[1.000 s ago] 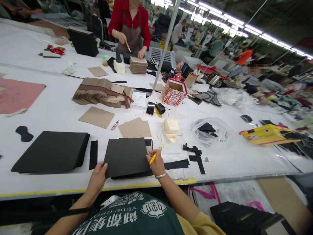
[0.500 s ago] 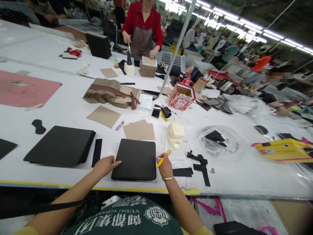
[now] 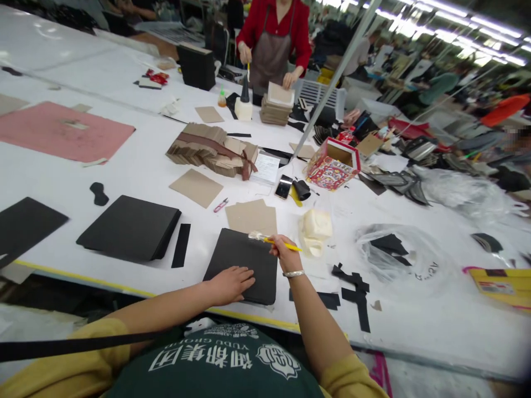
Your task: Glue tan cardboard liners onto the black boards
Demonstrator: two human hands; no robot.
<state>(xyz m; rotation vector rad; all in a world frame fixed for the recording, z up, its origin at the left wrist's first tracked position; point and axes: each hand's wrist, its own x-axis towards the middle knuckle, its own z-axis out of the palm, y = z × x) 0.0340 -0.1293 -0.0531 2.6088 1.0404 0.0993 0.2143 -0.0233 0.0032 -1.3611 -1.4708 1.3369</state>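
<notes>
A stack of black sheets (image 3: 253, 257) lies near the table's front edge. My left hand (image 3: 232, 284) rests flat on its lower left part, fingers stretched out. In my right hand (image 3: 285, 250) is a yellow-handled brush (image 3: 286, 244), its whitish bristles over the upper right part of the stack. Behind my right hand stands a cream plastic container (image 3: 317, 225) with an opening low at its front. Tan boards (image 3: 253, 214) lie just behind the black stack. To the left are a black strip (image 3: 181, 245) and a larger black stack (image 3: 130, 226).
Black strips (image 3: 354, 293) and a clear plastic bag (image 3: 398, 260) lie to the right. Farther back are a phone (image 3: 284, 187), a red patterned box (image 3: 332, 168) and tied tan pieces (image 3: 211, 152). A metal pole (image 3: 338, 74) rises behind them. Across the table stands a person in red (image 3: 274, 41).
My left hand has gone from the stack's left edge to flat on its top. My right hand has brought the brush from the right side over the stack. The view has shifted left.
</notes>
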